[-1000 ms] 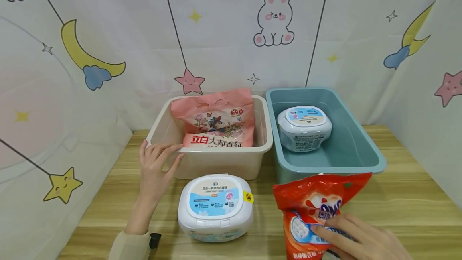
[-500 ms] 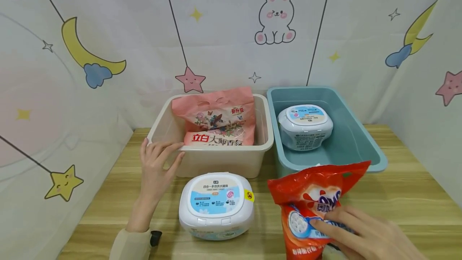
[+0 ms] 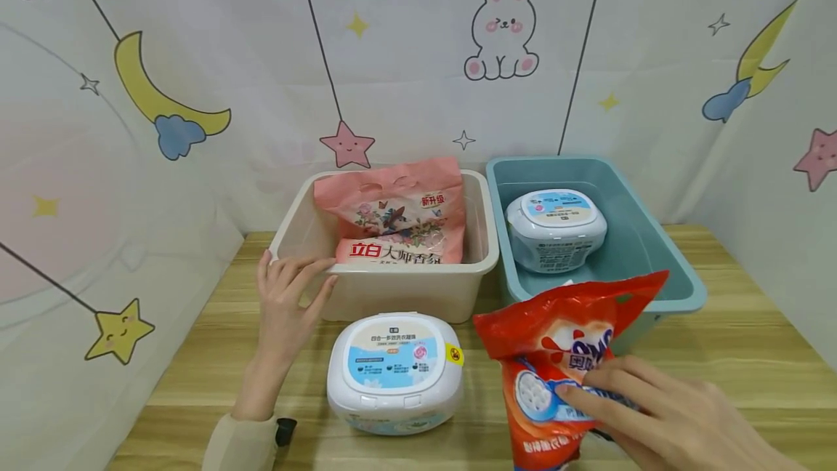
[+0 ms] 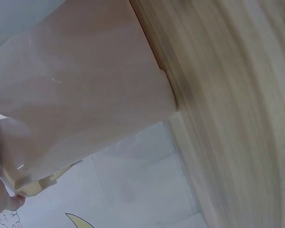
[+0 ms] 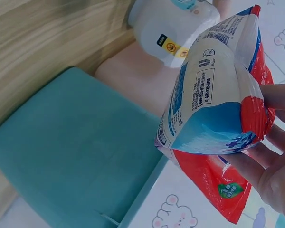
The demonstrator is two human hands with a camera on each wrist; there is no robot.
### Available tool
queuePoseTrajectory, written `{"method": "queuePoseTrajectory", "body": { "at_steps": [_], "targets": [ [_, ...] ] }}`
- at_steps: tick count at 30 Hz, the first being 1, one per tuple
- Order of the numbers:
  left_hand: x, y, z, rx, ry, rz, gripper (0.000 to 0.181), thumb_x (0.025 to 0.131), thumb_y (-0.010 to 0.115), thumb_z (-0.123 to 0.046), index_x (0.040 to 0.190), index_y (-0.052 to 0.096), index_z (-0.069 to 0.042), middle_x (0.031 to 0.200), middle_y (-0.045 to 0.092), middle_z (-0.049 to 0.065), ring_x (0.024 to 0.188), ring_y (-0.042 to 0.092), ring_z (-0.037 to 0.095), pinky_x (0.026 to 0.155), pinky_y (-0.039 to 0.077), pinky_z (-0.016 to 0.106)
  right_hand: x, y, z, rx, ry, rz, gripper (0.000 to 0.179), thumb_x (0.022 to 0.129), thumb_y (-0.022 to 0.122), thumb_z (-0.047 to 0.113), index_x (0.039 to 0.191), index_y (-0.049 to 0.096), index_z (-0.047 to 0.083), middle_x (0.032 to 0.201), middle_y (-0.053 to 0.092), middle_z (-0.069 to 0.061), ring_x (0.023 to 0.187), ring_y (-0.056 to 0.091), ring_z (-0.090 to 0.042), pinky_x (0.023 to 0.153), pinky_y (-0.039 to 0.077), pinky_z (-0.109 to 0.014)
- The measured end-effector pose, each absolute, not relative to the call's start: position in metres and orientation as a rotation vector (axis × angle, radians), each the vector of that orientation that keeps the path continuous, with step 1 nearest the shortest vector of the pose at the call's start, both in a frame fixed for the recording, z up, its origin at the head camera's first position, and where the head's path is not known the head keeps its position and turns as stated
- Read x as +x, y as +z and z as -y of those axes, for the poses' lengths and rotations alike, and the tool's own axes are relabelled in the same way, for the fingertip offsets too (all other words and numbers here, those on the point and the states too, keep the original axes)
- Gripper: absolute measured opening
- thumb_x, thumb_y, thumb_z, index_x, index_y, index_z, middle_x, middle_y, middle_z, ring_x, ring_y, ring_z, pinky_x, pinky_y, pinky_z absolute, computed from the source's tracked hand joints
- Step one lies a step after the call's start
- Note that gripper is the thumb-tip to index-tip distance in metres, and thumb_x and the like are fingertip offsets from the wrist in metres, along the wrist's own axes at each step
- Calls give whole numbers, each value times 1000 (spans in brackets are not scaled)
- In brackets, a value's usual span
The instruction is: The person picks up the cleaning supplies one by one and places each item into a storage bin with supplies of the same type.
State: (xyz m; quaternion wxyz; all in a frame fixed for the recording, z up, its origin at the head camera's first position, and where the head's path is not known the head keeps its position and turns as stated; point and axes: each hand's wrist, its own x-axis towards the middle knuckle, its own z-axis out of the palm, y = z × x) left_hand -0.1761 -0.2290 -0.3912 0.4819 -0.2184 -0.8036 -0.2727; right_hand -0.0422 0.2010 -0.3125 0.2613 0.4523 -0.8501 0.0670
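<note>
In the head view, my right hand grips a red OMO laundry detergent bag by its side, raised in front of the blue-green bin. The right wrist view shows the printed back of the detergent bag with fingers round its edge. My left hand holds the front left corner of a cream bin, fingers over the rim and thumb below it. A pink detergent bag leans inside that bin. Between my hands stands a white laundry capsule tub with a blue label.
A second white capsule tub sits toward the left in the blue-green bin. Both bins stand side by side on the wood-grain table. A printed curtain hangs behind and along the sides.
The red detergent bag has risen and shifted slightly left with my right hand, now overlapping the blue-green bin's front rim more. My left hand stays at the cream bin's corner.
</note>
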Motion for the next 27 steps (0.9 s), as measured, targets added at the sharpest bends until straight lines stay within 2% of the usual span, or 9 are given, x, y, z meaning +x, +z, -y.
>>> {"method": "queuePoseTrajectory", "body": {
  "at_steps": [7, 13, 19, 27],
  "targets": [
    [-176, -390, 231, -539, -659, 1957, 29, 93, 62, -33, 101, 73, -8, 96, 68, 13, 91, 53, 34, 111, 18, 63, -48, -305, -193, 1244, 235, 2255, 46, 102, 27, 48, 124, 63, 29, 101, 67, 9, 81, 61, -8, 55, 47, -8],
    [-175, -391, 230, -539, -660, 1971, 20, 87, 70, -22, 101, 73, -8, 97, 68, 12, 92, 53, 33, 109, 19, 67, -53, -299, -189, 1258, 232, 2238, 47, 102, 28, 49, 125, 63, 29, 101, 67, 11, 82, 60, -6, 56, 48, -9],
    [-175, -391, 229, -527, -662, 1965, 29, 93, 62, -34, 100, 73, -8, 95, 68, 12, 92, 53, 33, 108, 19, 67, -57, -293, -183, 1233, 282, 2251, 44, 101, 32, 50, 125, 63, 29, 101, 67, 13, 83, 60, -4, 57, 47, -8],
    [-175, -392, 229, -526, -670, 1972, 21, 89, 68, -25, 102, 73, -10, 97, 68, 12, 94, 54, 33, 113, 17, 62, -65, -279, -175, 1239, 226, 2153, 43, 103, 32, 46, 120, 67, 26, 101, 69, 11, 86, 62, -7, 57, 54, -19]
  ]
}}
